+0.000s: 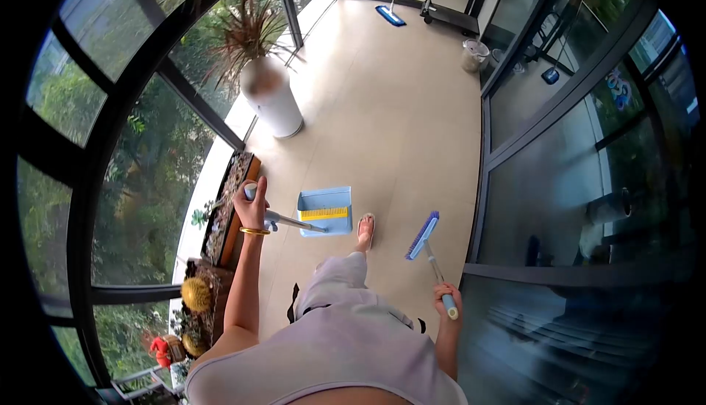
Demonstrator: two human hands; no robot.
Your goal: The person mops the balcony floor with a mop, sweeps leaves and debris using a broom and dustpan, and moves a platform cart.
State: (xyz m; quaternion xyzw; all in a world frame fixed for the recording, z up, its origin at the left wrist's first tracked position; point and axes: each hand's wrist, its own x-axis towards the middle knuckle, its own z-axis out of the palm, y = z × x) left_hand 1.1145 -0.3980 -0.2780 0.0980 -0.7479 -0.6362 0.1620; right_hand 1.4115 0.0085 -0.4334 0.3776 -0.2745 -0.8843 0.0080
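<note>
My left hand (251, 205), with a gold bangle at the wrist, is closed round the top of a long-handled dustpan. The light blue pan (312, 223) of it is low in front of me, left of my sandalled foot (365, 228), and a yellow toothed strip (323, 213) crosses it. On the other side, my right hand (446, 300) grips the grey-blue handle of a floor brush (423, 235). Its head has purple-blue bristles and is tilted, apart from the dustpan. Whether the brush touches the floor I cannot tell.
Tall windows line the left, with a white planter (276, 111) and a plant trough (237, 199) beside them. Glass doors (548, 203) run along the right. Farther off are a blue mop (390, 15), a dark wheeled base (448, 17) and a bin (474, 55).
</note>
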